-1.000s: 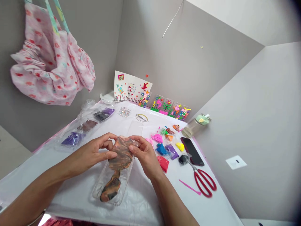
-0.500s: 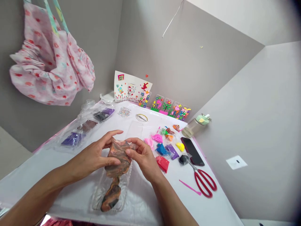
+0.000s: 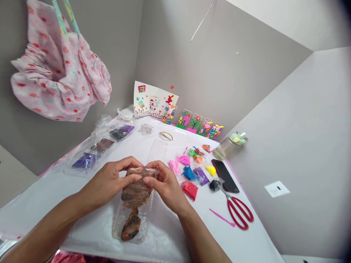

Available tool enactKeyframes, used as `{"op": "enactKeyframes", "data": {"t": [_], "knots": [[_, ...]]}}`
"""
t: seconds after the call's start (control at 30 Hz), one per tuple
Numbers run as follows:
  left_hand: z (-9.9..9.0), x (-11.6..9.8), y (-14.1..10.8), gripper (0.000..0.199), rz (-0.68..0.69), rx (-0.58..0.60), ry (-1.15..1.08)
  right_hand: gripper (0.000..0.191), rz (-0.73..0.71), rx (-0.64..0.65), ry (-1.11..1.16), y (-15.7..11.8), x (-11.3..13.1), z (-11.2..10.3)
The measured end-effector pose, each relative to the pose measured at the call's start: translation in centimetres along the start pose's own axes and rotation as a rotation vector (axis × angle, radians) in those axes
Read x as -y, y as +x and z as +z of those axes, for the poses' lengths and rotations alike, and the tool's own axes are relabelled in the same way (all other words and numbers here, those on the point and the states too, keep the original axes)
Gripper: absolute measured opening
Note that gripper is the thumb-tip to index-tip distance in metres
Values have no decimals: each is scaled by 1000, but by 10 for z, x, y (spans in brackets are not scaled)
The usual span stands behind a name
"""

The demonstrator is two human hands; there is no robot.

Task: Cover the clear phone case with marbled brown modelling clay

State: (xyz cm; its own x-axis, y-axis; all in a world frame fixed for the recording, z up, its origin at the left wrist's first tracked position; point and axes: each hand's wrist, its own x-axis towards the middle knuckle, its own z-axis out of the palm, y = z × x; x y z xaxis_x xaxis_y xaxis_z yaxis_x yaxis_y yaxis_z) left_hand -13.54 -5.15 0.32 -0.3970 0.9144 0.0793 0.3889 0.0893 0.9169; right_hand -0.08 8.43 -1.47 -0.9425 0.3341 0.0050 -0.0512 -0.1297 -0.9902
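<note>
The fingers of both hands are closed in a pinch: the thumbs of the left hand (image 3: 109, 182) and right hand (image 3: 168, 188) lie on the face of the one piece of marbled clay (image 3: 135, 197), the other fingers curled around the far end of the clear case (image 3: 117, 225) beneath it. The case is tilted over the near part of the desk (image 3: 246, 248).

As it lies, the work looks partly done: the clay's broad part covers the far half, while only a narrow neck and lump reach the near half, leaving bare plastic on both sides.

Just beyond the hands, one clear panel (image 3: 158, 150) lies flat. To the right are about ten small clay packets, such as the red packet (image 3: 189, 190), plus one swirled lump (image 3: 206, 148), one phone (image 3: 225, 175), one pair of scissors (image 3: 240, 213), one pink strip (image 3: 222, 218) and one bottle (image 3: 229, 146). To the left, three larger packets lie in clear plastic, the brown packet (image 3: 102, 145) between the other two. Farther off are one patch of beads (image 3: 145, 129), one yellow ring (image 3: 166, 136), one decorated sheet (image 3: 155, 101) and five decorated panels, including the tree panel (image 3: 195, 122).
</note>
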Motion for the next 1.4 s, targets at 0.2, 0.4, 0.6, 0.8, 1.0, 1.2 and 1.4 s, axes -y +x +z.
{"op": "enactKeyframes", "data": {"t": [0.2,0.4,0.6,0.8,1.0,1.2,1.4], "knots": [[3,8,2,21,38,-21,-48,29,-20,-6,-12,-1,2,0],[5,13,2,17,69,-70,-63,31,-30,-13,9,0,3,0],[1,14,2,16,97,-38,-46,30,-14,9,-1,-2,3,1],[1,16,2,14,166,-30,3,28,-7,22,-20,-1,4,1],[6,11,-1,21,29,-71,-112,35,-29,32,-6,-2,5,2],[14,9,-2,35,-54,29,-270,31,-69,-56,-174,-4,-1,2],[17,13,0,35,-54,39,-274,23,-87,-60,-194,-4,-3,0]]}}
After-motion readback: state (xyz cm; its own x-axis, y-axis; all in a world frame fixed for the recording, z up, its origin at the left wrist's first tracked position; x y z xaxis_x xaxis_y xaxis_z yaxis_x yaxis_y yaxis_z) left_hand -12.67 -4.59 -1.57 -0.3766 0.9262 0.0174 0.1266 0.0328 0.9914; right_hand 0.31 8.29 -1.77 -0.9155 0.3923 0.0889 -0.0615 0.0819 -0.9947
